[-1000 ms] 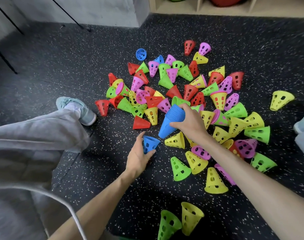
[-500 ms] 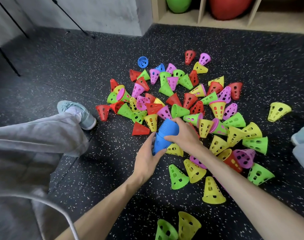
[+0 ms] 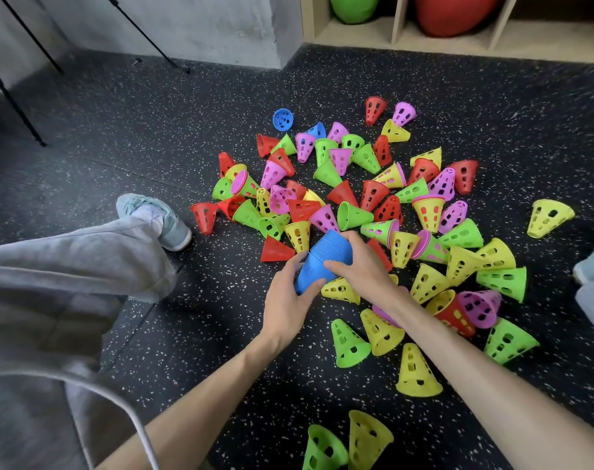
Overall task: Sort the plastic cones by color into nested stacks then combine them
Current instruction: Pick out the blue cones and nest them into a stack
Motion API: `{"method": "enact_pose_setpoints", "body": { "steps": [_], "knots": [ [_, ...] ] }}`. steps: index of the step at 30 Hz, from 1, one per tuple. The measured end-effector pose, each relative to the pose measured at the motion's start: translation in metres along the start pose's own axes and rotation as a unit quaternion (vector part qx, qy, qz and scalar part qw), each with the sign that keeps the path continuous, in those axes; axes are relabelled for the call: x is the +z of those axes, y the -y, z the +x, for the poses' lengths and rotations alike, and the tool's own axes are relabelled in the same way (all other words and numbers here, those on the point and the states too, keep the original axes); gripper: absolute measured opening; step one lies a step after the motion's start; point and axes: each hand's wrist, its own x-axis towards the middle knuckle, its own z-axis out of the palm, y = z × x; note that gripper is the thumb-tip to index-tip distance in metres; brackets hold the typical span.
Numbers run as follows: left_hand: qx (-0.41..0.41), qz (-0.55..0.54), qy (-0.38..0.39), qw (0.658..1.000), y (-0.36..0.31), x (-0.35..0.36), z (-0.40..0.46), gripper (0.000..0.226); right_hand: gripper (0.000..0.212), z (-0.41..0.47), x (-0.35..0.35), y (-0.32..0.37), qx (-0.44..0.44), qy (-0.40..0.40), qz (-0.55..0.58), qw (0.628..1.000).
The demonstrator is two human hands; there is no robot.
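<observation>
Fingers of both hands gripping blue stack

Speckled floor, tripod legs, wooden shelf.

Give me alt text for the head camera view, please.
Both hands, left and right, grip a nested blue cone stack above a speckled black floor strewn with red, green, yellow and pink cones.

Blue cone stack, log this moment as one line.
blue stack | held by left hand and right hand | loose blue cone remains
</observation>
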Motion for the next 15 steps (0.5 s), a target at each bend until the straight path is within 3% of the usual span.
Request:
{"method": "enact_pose_setpoints", "body": {
  "steps": [8, 15],
  "knots": [
    [-0.01, -0.012, 0.008, 1.0, 0.0033, -0.0014, -0.0025, 0.064, 0.033, -0.0011, -0.0019, 0.0003, -0.017, 0.019, 0.011, 1.0],
    [0.006, -0.017, 0.007, 1.0, 0.0042, -0.0007, -0.0022, 0.065, 0.03, -0.0045, -0.0042, -0.0056, 0.007, 0.025, 0.031, 0.999]
  ]
}}
